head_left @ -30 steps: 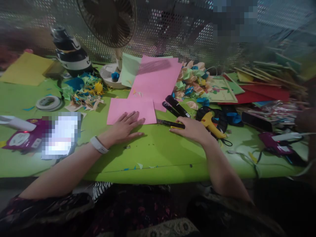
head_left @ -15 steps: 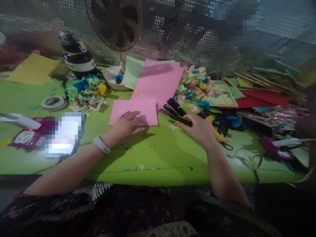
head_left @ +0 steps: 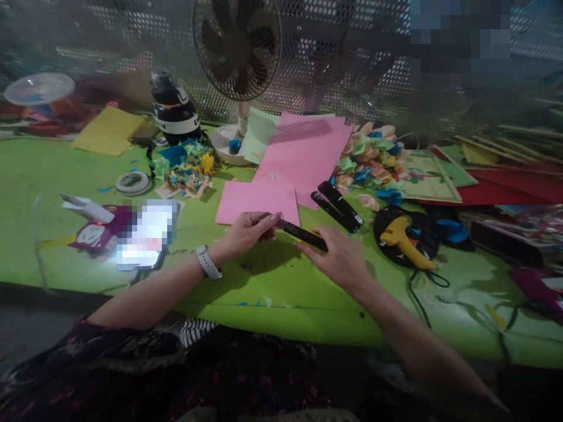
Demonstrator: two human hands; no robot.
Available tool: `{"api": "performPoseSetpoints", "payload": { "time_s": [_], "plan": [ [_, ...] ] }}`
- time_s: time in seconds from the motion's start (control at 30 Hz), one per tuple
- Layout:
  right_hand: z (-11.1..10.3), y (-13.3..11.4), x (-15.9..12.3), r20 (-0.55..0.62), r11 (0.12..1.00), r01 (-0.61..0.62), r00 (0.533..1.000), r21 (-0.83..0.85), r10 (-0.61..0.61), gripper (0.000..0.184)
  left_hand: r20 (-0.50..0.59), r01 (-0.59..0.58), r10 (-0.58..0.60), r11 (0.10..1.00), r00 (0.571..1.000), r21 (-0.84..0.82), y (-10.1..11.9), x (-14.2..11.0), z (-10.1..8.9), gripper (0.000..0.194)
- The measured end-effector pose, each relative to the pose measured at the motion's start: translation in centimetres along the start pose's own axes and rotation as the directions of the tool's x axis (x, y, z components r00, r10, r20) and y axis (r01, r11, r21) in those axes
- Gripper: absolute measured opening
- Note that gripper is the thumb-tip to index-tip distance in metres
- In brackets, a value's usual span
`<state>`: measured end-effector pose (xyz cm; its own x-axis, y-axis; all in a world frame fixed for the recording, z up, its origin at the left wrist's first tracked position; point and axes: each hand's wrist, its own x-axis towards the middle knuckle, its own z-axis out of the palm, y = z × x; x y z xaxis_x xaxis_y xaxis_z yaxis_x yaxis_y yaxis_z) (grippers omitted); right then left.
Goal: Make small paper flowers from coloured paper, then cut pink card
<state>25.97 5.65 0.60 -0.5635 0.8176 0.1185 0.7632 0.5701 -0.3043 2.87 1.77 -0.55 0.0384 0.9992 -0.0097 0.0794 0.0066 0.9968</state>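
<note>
A black and yellow utility knife (head_left: 303,233) is held level above the green table, just in front of a folded pink paper (head_left: 259,199). My right hand (head_left: 343,258) grips its handle end, thumb and fingers around it. At the knife's other end my left hand (head_left: 248,235), with a white wristband, pinches with thumb and fingers; the blade tip is hidden there. Behind the folded piece lies a larger pink sheet (head_left: 303,146), over a light green one (head_left: 261,132). A black stapler (head_left: 338,206) rests beyond my right hand.
A yellow glue gun (head_left: 407,241) sits on a black round stand at right. Paper flowers (head_left: 365,152), a fan (head_left: 240,50) and a bottle (head_left: 176,114) stand behind. To the left are a tape roll (head_left: 132,183), a lit phone (head_left: 149,234) and paper scraps (head_left: 189,173).
My left hand has lifted off the folded pink paper and closed on the blade end of the utility knife. My right hand has raised the knife from the paper's edge. The view has shifted left.
</note>
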Motion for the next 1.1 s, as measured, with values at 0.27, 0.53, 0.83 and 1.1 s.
{"api": "performPoseSetpoints", "payload": {
  "time_s": [0.27, 0.53, 0.83, 1.1],
  "plan": [
    [0.2, 0.4, -0.2, -0.092, 0.999, 0.027, 0.995, -0.033, -0.03, 0.06, 0.017, -0.003, 0.005, 0.995, 1.0, -0.1, -0.2, -0.1, -0.2, 0.043],
    [-0.3, 1.2, 0.0, -0.32, 1.0, -0.023, 0.947, 0.017, 0.027, 0.056, -0.003, -0.055, 0.055, 0.997, 0.998, -0.054, -0.4, -0.1, -1.1, 0.036],
    [1.4, -2.1, -0.4, 0.145, 0.794, -0.131, 0.988, 0.593, 0.055, 0.044, 0.239, -0.113, 0.127, 0.991, 0.963, -0.068, -0.3, -0.6, 1.1, 0.027],
    [1.9, -4.2, -0.4, 0.218, 0.706, -0.116, 0.974, 0.698, -0.056, 0.042, 0.111, 0.08, -0.056, 0.971, 0.992, -0.224, 0.4, -1.6, 1.8, 0.027]
  ]
}}
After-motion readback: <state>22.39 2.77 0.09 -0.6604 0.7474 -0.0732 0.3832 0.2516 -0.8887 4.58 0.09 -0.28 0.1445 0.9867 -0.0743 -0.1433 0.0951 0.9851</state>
